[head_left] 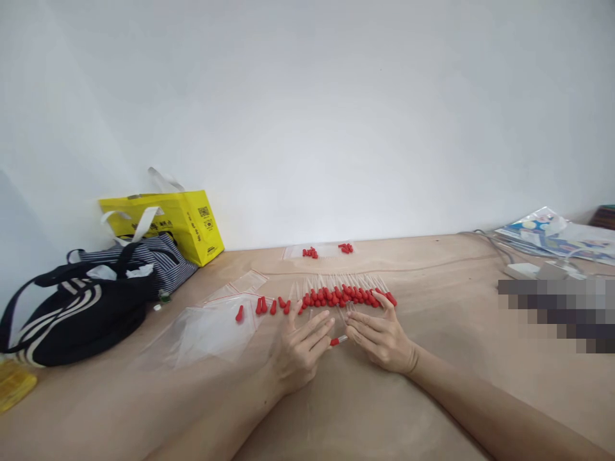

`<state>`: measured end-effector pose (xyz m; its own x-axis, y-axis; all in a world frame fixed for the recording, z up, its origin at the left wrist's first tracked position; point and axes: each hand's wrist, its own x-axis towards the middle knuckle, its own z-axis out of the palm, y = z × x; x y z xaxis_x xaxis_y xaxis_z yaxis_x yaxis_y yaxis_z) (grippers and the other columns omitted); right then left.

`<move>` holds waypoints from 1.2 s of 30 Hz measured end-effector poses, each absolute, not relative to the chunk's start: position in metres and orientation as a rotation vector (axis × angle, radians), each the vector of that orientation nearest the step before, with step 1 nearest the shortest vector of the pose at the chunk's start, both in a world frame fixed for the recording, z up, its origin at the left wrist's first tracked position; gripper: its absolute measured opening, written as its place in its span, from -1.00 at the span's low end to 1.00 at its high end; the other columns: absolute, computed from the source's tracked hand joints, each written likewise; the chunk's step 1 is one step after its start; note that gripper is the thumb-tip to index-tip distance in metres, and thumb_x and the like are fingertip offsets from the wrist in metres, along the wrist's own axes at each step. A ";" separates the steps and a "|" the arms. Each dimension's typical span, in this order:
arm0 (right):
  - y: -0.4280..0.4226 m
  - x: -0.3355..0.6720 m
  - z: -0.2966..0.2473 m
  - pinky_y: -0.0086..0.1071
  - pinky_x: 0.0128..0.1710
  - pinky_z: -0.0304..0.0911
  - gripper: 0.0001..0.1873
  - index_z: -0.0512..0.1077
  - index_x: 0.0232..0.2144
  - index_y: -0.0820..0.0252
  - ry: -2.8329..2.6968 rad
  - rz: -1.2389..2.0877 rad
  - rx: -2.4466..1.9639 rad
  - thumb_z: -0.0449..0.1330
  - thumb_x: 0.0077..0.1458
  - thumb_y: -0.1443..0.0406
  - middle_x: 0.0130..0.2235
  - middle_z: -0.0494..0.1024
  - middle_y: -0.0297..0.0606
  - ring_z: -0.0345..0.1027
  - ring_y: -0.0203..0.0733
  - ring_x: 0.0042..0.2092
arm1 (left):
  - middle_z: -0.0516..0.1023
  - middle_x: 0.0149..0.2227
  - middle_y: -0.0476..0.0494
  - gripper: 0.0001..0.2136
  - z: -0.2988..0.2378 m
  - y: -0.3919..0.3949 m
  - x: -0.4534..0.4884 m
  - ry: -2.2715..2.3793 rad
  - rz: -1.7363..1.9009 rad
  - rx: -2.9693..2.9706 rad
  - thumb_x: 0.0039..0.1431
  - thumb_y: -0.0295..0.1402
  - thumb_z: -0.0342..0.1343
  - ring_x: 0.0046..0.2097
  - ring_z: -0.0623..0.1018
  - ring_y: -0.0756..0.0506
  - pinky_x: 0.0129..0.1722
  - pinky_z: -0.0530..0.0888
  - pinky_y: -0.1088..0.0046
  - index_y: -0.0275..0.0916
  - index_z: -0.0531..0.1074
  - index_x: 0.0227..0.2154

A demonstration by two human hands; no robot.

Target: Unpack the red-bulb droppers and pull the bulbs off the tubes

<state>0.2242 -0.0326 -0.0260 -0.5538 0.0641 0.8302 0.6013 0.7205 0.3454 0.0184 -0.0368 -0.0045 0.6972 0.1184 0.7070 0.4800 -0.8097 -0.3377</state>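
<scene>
Between my hands is a short dropper piece, a red rubber bulb joined to a clear tube. My left hand pinches at the bulb end, its index finger raised toward the row. My right hand closes its thumb and fingers at the clear tube's end; the exact contact is partly hidden. Just beyond my fingers lies a dense row of droppers with red bulbs, their pale thin tips pointing to the wall. A few clear tubes lie by my right fingertips.
Loose red bulbs and clear zip bags lie to the left. More bagged red-bulb pieces are by the wall. A yellow bag, striped bag and black bag stand left; white adapters and printed packets lie right.
</scene>
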 end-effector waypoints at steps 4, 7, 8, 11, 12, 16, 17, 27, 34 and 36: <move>-0.032 0.224 -0.025 0.00 0.10 -0.23 -0.83 0.38 -0.41 0.20 -2.064 -0.783 -0.511 0.01 0.10 0.45 -0.33 0.54 -0.37 0.35 -0.32 -0.14 | 0.52 -0.18 -0.13 -0.81 -0.003 -0.037 0.019 -0.449 -0.961 -2.390 0.13 -0.54 -0.10 -0.03 0.41 -0.10 0.14 -0.17 -0.05 -0.29 0.41 -0.45; -0.033 0.224 -0.023 0.02 0.10 -0.26 -0.82 0.37 -0.40 0.20 -2.070 -0.753 -0.519 -0.01 0.12 0.44 -0.33 0.55 -0.37 0.36 -0.33 -0.16 | 0.52 -0.17 -0.13 -0.80 -0.003 -0.037 0.019 -0.441 -0.968 -2.395 0.13 -0.55 -0.11 -0.03 0.41 -0.10 0.14 -0.18 -0.04 -0.28 0.41 -0.46; -0.033 0.224 -0.023 0.04 0.11 -0.27 -0.81 0.37 -0.40 0.21 -2.069 -0.738 -0.521 -0.03 0.13 0.44 -0.33 0.55 -0.36 0.36 -0.34 -0.17 | 0.52 -0.17 -0.13 -0.80 -0.003 -0.037 0.019 -0.444 -0.973 -2.399 0.13 -0.55 -0.11 -0.03 0.42 -0.09 0.14 -0.18 -0.04 -0.28 0.41 -0.46; -0.033 0.224 -0.022 0.06 0.11 -0.30 -0.79 0.36 -0.38 0.22 -2.066 -0.706 -0.522 -0.06 0.14 0.45 -0.34 0.55 -0.35 0.37 -0.34 -0.19 | 0.52 -0.18 -0.13 -0.79 -0.003 -0.038 0.019 -0.468 -0.972 -2.413 0.13 -0.55 -0.12 -0.03 0.42 -0.10 0.14 -0.18 -0.06 -0.28 0.41 -0.45; -0.033 0.224 -0.022 0.06 0.10 -0.30 -0.79 0.36 -0.38 0.22 -2.066 -0.702 -0.527 -0.06 0.13 0.45 -0.35 0.55 -0.35 0.37 -0.34 -0.19 | 0.52 -0.18 -0.12 -0.79 -0.003 -0.038 0.019 -0.480 -0.969 -2.416 0.13 -0.55 -0.13 -0.03 0.42 -0.10 0.14 -0.18 -0.06 -0.28 0.41 -0.45; -0.032 0.224 -0.023 0.04 0.10 -0.29 -0.80 0.36 -0.41 0.20 -2.069 -0.699 -0.555 -0.04 0.12 0.45 -0.36 0.55 -0.37 0.37 -0.34 -0.20 | 0.52 -0.18 -0.11 -0.78 -0.004 -0.039 0.019 -0.513 -0.959 -2.427 0.14 -0.55 -0.13 -0.05 0.43 -0.09 0.13 -0.18 -0.06 -0.26 0.42 -0.45; -0.032 0.224 -0.024 0.04 0.10 -0.29 -0.80 0.37 -0.41 0.20 -2.069 -0.699 -0.556 -0.04 0.12 0.45 -0.36 0.55 -0.37 0.37 -0.34 -0.20 | 0.52 -0.18 -0.12 -0.78 -0.004 -0.039 0.019 -0.510 -0.961 -2.429 0.13 -0.54 -0.13 -0.05 0.43 -0.09 0.14 -0.18 -0.06 -0.26 0.42 -0.44; -0.032 0.223 -0.022 0.05 0.09 -0.29 -0.80 0.36 -0.38 0.22 -2.059 -0.653 -0.544 -0.05 0.10 0.47 -0.37 0.54 -0.36 0.38 -0.34 -0.21 | 0.53 -0.20 -0.16 -0.81 -0.001 -0.041 0.018 -0.509 -0.989 -2.463 0.08 -0.59 -0.12 -0.05 0.44 -0.10 0.14 -0.16 -0.04 -0.30 0.39 -0.35; -0.031 0.224 -0.024 0.00 0.09 -0.27 -0.83 0.35 -0.37 0.21 -2.029 -0.620 -0.569 -0.01 0.06 0.48 -0.37 0.54 -0.37 0.38 -0.34 -0.22 | 0.55 -0.26 -0.14 -0.82 0.002 -0.044 0.016 -0.547 -1.020 -2.495 0.07 -0.59 -0.11 -0.08 0.46 -0.11 0.12 -0.09 -0.04 -0.29 0.37 -0.37; -0.030 0.228 -0.023 -0.03 0.07 -0.25 -0.83 0.36 -0.38 0.19 -1.989 -0.606 -0.622 -0.01 0.06 0.47 -0.38 0.54 -0.38 0.38 -0.33 -0.23 | 0.54 -0.25 -0.13 -0.82 0.002 -0.042 0.011 -0.580 -1.047 -2.487 0.08 -0.58 -0.11 -0.08 0.45 -0.12 0.11 -0.05 -0.04 -0.28 0.37 -0.36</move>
<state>0.2285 -0.0303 -0.0231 -0.4360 0.1802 0.8817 0.6412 0.7497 0.1639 0.0107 -0.0423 0.0022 0.6377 0.2240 0.7370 0.5062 -0.8430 -0.1818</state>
